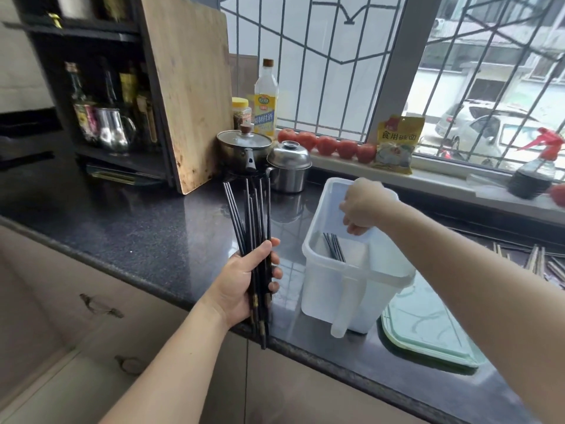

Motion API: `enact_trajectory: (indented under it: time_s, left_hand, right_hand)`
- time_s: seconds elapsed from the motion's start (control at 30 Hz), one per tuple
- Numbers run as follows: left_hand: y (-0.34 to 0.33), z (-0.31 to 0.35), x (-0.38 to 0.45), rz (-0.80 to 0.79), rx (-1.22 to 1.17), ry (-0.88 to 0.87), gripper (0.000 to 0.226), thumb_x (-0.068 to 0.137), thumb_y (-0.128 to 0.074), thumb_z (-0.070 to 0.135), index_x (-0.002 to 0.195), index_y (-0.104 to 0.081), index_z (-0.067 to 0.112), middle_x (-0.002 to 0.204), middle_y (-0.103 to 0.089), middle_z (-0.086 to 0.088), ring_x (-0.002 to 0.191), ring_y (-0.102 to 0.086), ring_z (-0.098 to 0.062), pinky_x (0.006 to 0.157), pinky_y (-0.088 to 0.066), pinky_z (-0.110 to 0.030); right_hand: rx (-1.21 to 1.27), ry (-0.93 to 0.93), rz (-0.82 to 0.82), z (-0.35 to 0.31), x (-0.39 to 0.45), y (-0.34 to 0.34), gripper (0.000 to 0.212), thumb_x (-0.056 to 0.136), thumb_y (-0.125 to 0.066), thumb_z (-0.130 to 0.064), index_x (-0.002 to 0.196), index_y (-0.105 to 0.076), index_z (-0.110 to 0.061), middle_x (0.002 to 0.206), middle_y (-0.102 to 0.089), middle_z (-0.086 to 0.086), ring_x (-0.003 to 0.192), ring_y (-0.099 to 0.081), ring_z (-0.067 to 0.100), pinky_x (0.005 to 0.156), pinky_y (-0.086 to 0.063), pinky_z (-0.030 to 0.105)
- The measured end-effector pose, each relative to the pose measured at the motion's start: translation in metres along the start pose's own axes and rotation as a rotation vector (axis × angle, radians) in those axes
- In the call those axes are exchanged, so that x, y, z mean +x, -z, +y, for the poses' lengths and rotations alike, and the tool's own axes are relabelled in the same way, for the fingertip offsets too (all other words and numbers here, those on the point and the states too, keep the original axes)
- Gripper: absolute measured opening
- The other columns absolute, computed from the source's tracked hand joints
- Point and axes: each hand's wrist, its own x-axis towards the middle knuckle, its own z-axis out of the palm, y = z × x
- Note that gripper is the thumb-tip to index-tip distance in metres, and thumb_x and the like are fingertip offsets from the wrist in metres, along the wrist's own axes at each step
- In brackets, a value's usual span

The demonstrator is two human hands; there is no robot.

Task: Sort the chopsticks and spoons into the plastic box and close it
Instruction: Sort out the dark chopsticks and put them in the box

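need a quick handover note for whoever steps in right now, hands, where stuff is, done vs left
Left hand: grips a bundle of black chopsticks, tips up, beside the box.
Right hand: over the open plastic box, fingers curled; its grip is hidden.
Done: a few chopsticks in the box.
Left: load the bundle and the chopsticks lying on the counter at right; no spoons visible; fit the green lid lying by the box.

Two bare forearms and hands.
Left hand and right hand: no sleeves, gloves, rings or watch visible.
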Motion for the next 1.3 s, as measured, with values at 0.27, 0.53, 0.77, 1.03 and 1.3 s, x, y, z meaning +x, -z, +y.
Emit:
enact_trajectory:
  time_s: [0.27, 0.53, 0.77, 1.03, 1.3]
  left_hand:
    - [0.001, 0.001, -0.003, 0.007, -0.025, -0.003, 0.021, 0.090, -0.064, 0.031, 0.103, -0.064, 0.015, 0.087, -0.073, -0.001, 0.065, -0.066, -0.015, 0.051, -0.052, -0.026]
    - [-0.001, 0.003, -0.006, -0.075, 0.005, 0.047, 0.018, 0.092, -0.063, 0.028, 0.101, -0.064, 0.012, 0.085, -0.070, -0.005, 0.059, -0.061, -0.018, 0.048, -0.049, -0.027]
    - [0.000, 0.003, -0.005, -0.067, 0.012, 0.057, 0.021, 0.091, -0.065, 0.028, 0.103, -0.065, 0.011, 0.083, -0.069, -0.005, 0.056, -0.057, -0.016, 0.045, -0.045, -0.023]
    - [0.002, 0.002, -0.005, -0.162, 0.043, 0.099, 0.020, 0.092, -0.072, 0.029, 0.102, -0.069, 0.012, 0.092, -0.071, -0.009, 0.060, -0.063, -0.021, 0.049, -0.049, -0.028]
    - [0.011, -0.002, 0.011, 0.047, -0.182, 0.032, 0.015, 0.091, -0.066, 0.029, 0.100, -0.060, 0.019, 0.076, -0.056, 0.004, 0.051, -0.047, -0.008, 0.042, -0.041, -0.020]
  right_hand:
    - [0.302, 0.311, 0.080, -0.046, -0.056, 0.018, 0.023, 0.100, -0.057, -0.013, 0.093, -0.073, 0.001, 0.078, -0.075, 0.016, 0.053, -0.066, 0.018, 0.049, -0.057, 0.024]
    - [0.129, 0.443, 0.016, -0.065, -0.068, -0.008, 0.032, 0.099, -0.060, -0.030, 0.079, -0.073, -0.009, 0.063, -0.068, -0.001, 0.042, -0.052, 0.005, 0.042, -0.041, 0.018]
    - [0.152, 0.345, 0.003, -0.036, -0.060, 0.010, 0.039, 0.099, -0.059, -0.039, 0.083, -0.074, -0.006, 0.079, -0.075, 0.011, 0.055, -0.057, 0.016, 0.054, -0.050, 0.028]
    - [0.179, 0.405, 0.052, -0.065, -0.063, -0.014, 0.024, 0.094, -0.066, -0.028, 0.077, -0.073, -0.012, 0.074, -0.072, 0.002, 0.060, -0.058, 0.012, 0.051, -0.043, 0.023]
    - [0.509, 0.400, 1.224, -0.028, -0.060, 0.071, 0.022, 0.104, -0.036, -0.021, 0.094, -0.052, -0.010, 0.062, -0.039, -0.013, 0.050, -0.040, -0.002, 0.053, -0.024, 0.030]
